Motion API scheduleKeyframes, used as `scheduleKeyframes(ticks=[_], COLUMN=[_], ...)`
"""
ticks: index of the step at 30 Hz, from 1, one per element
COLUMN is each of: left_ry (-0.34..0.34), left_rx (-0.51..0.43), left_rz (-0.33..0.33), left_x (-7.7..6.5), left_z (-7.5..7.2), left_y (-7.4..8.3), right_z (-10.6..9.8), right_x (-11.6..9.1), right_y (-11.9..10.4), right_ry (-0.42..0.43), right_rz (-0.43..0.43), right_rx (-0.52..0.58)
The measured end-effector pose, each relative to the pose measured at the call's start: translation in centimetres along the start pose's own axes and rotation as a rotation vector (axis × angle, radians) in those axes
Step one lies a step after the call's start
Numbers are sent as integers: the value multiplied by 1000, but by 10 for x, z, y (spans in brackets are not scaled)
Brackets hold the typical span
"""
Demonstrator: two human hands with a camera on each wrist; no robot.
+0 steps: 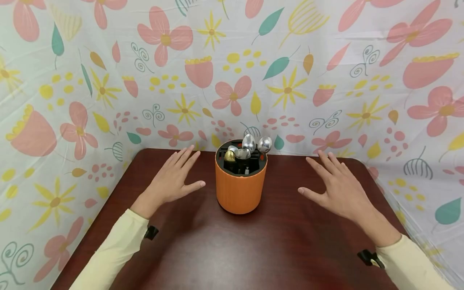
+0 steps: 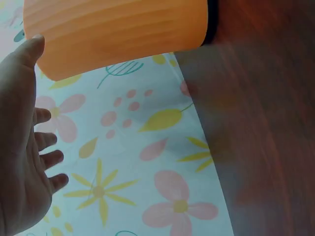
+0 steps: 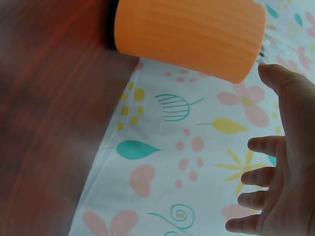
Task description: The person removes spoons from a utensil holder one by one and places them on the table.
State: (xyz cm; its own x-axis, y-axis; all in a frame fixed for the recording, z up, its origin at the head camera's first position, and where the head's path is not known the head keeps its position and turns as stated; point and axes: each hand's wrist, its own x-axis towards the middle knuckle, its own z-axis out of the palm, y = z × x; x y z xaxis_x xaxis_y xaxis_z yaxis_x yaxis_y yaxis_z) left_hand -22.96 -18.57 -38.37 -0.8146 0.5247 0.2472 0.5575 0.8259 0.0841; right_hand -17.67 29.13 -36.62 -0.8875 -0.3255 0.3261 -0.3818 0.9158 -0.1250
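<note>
The left hand (image 1: pixel 172 177) is hovering with its fingers spread, and the right hand (image 1: pixel 340 189) is doing likewise. Between them, nearer the left, an orange holder (image 1: pixel 239 193) is standing on the table (image 1: pixel 235 253); utensils (image 1: pixel 248 143) are sticking up from it.

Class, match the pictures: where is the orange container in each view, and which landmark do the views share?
Head: orange container, just below centre, upright on the dark table.
Left wrist: orange container, top, left of centre, cut by the upper edge.
Right wrist: orange container, top, right of centre, cut by the upper edge.
Shared landmark: the flower-patterned sheet.
</note>
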Motion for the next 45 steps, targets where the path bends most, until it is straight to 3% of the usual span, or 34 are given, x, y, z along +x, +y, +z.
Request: scheduleKeyframes(ticks=[5,12,19,26,36,45], left_ry=[3,21,65,85,77,76], left_rx=[-131,-284,-405,-539,-661,-780], left_rz=[25,11,33,22,27,-4], left_x=[7,17,28,39,50,54], left_z=[-7,-14,-12,-8,2,14], left_y=[-1,1,4,8,14,15], right_z=[-7,-16,-22,-20,-21,-18], right_x=[10,24,37,50,68,82], right_y=[-5,-11,-18,-20,-24,-30], right_ry=[7,28,1,33,75,66], right_rz=[-14,-43,-34,-55,-76,-1], right_rx=[8,35,120,212,399,656])
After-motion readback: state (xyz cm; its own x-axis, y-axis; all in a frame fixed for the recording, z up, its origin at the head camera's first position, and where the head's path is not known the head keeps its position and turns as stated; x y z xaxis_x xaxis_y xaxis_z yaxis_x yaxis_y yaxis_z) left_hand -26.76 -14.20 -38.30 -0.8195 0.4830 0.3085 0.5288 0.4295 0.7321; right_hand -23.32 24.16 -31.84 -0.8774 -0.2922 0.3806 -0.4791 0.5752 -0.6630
